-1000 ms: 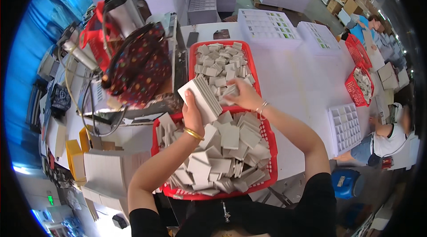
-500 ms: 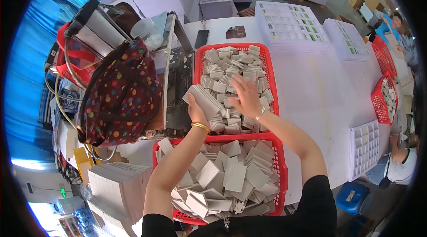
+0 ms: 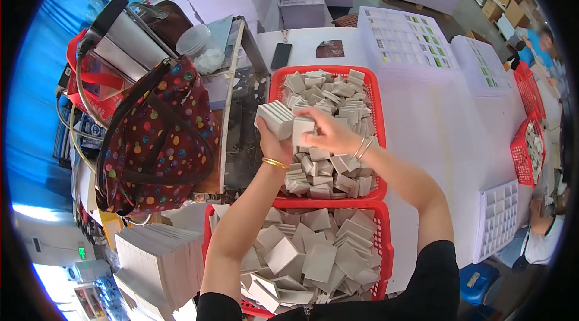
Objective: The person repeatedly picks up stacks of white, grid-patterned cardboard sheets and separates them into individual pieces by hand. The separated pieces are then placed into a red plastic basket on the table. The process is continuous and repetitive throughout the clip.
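Left of the far red basket (image 3: 377, 110) sit a spotted bag (image 3: 160, 134) and, nearer the body, a pile of pale boards (image 3: 160, 254). The left hand (image 3: 271, 143) is above that basket's left side, grasping a stack of pale tiles (image 3: 275, 119). Its thumb presses the stack's left face; the other fingers are mostly hidden. The tiles stand face to face, their top edges sloping down to the right. The left forearm rises from below, over the near red basket (image 3: 387, 242), which lies on the body side of the far one and is full of larger tiles.

Just right of the stack, over the far basket's contents, a small tile (image 3: 301, 130) is pinched in the right hand (image 3: 332, 132), thumb in front and forefinger bent over the top. Its long axis runs roughly away from the body; whether it touches the stack I cannot tell. The right fingers point left, toward the stack, the back of the hand is up, and the forearm slants in across the basket's right rim with the elbow bent outward. Right of the basket stretches the white table (image 3: 416, 140).
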The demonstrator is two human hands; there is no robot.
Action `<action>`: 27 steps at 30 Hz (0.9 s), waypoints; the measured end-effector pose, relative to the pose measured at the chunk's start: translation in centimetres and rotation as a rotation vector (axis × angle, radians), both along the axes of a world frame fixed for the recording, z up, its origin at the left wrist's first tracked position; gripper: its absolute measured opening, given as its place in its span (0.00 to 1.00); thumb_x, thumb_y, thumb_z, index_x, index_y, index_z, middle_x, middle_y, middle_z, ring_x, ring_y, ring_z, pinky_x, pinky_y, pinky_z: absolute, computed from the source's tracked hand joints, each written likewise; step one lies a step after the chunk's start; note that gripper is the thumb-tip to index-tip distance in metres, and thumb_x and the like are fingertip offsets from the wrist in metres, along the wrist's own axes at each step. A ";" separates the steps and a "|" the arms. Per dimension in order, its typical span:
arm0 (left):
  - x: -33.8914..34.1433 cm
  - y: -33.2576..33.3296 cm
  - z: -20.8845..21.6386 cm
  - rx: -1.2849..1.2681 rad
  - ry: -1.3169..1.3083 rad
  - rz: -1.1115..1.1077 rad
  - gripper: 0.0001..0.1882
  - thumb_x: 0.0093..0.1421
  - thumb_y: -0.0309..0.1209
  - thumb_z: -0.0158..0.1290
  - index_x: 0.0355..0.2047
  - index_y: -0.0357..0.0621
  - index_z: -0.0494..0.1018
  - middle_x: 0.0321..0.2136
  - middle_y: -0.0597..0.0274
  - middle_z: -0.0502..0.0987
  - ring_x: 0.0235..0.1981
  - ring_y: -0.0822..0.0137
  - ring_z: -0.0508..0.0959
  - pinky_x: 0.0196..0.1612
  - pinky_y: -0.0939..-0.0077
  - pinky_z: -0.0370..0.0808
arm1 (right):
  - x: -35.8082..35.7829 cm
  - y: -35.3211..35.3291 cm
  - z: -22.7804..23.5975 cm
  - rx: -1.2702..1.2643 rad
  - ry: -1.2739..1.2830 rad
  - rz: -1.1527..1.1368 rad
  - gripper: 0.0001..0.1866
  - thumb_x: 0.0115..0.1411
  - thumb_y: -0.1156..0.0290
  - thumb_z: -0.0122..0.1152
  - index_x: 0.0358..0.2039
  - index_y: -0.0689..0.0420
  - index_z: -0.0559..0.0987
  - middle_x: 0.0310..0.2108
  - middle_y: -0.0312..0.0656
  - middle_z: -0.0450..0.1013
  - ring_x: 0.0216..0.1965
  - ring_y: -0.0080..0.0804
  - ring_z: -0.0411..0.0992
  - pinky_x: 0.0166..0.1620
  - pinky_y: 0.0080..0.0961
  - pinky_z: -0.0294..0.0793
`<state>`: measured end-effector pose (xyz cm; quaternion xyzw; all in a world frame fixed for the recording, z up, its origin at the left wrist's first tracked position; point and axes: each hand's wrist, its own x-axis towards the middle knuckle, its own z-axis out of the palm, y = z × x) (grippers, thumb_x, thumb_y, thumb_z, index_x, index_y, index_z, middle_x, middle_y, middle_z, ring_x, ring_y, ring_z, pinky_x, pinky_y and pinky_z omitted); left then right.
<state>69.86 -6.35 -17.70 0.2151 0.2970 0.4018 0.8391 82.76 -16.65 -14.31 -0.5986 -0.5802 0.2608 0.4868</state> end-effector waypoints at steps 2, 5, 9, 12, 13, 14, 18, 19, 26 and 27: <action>-0.7 0.4 -0.2 -0.007 0.303 0.057 0.31 0.60 0.60 0.37 0.49 0.49 0.65 0.41 0.65 0.72 0.39 0.66 0.73 0.38 0.69 0.71 | 2.9 1.5 0.6 -0.128 -0.173 -0.064 0.33 0.46 0.62 0.62 0.53 0.58 0.63 0.43 0.50 0.67 0.46 0.43 0.67 0.48 0.33 0.67; -1.2 0.9 -2.4 -0.085 0.536 0.139 0.31 0.57 0.62 0.41 0.48 0.51 0.66 0.36 0.66 0.72 0.33 0.68 0.71 0.30 0.72 0.69 | 6.1 5.1 0.2 -0.380 -0.650 -0.296 0.36 0.42 0.59 0.64 0.52 0.56 0.64 0.45 0.48 0.68 0.51 0.42 0.65 0.51 0.37 0.65; -1.8 0.0 -2.9 -0.057 0.397 0.120 0.29 0.58 0.60 0.41 0.47 0.52 0.66 0.39 0.67 0.72 0.36 0.68 0.72 0.32 0.70 0.69 | 7.4 7.4 -4.5 -0.435 -1.006 -0.210 0.36 0.43 0.57 0.63 0.53 0.56 0.65 0.49 0.49 0.66 0.55 0.41 0.61 0.54 0.40 0.62; -2.5 0.0 -2.1 -0.028 0.314 0.087 0.27 0.59 0.58 0.41 0.47 0.51 0.66 0.40 0.68 0.72 0.38 0.68 0.72 0.35 0.71 0.69 | 4.9 7.5 -3.2 -0.144 -0.890 -0.331 0.37 0.44 0.54 0.62 0.54 0.58 0.65 0.50 0.50 0.66 0.56 0.41 0.61 0.55 0.40 0.61; -2.5 0.4 -2.5 0.001 0.272 0.098 0.27 0.59 0.57 0.41 0.47 0.50 0.66 0.40 0.68 0.72 0.38 0.68 0.73 0.37 0.70 0.70 | 3.8 7.1 -2.1 -0.010 -0.816 -0.394 0.38 0.44 0.53 0.62 0.54 0.59 0.65 0.50 0.50 0.66 0.56 0.41 0.62 0.55 0.40 0.61; -2.5 0.7 -3.2 0.024 0.232 0.102 0.26 0.59 0.56 0.40 0.47 0.50 0.66 0.40 0.67 0.72 0.39 0.68 0.73 0.38 0.70 0.70 | 2.7 7.1 -2.5 -0.016 -0.537 -0.284 0.39 0.44 0.52 0.63 0.53 0.61 0.64 0.48 0.51 0.68 0.53 0.42 0.64 0.53 0.39 0.63; -2.1 0.0 -0.4 0.090 0.126 0.095 0.26 0.60 0.52 0.39 0.49 0.47 0.65 0.43 0.65 0.72 0.42 0.68 0.73 0.45 0.70 0.70 | -3.4 5.8 1.2 -0.402 0.023 0.107 0.41 0.46 0.50 0.64 0.52 0.67 0.62 0.44 0.54 0.70 0.46 0.48 0.69 0.49 0.36 0.66; -1.9 0.2 0.0 0.127 0.115 0.085 0.28 0.61 0.55 0.38 0.50 0.46 0.64 0.44 0.63 0.72 0.45 0.66 0.72 0.48 0.68 0.69 | -3.5 5.7 0.9 -0.302 -0.008 0.080 0.41 0.46 0.51 0.64 0.52 0.67 0.62 0.44 0.55 0.69 0.46 0.49 0.69 0.49 0.35 0.67; -3.6 2.4 0.3 0.008 0.151 -0.025 0.33 0.59 0.62 0.38 0.45 0.45 0.69 0.35 0.66 0.75 0.29 0.76 0.73 0.29 0.82 0.69 | -1.1 4.0 0.2 -0.054 -0.260 0.257 0.40 0.44 0.57 0.68 0.53 0.63 0.62 0.42 0.54 0.70 0.46 0.49 0.68 0.49 0.35 0.66; -3.5 2.3 -1.4 0.135 0.266 -0.040 0.32 0.58 0.63 0.38 0.41 0.46 0.72 0.29 0.68 0.76 0.22 0.80 0.69 0.21 0.85 0.63 | -1.0 3.5 0.6 -0.089 -0.270 0.238 0.39 0.43 0.58 0.68 0.52 0.63 0.62 0.42 0.53 0.70 0.46 0.49 0.69 0.49 0.35 0.66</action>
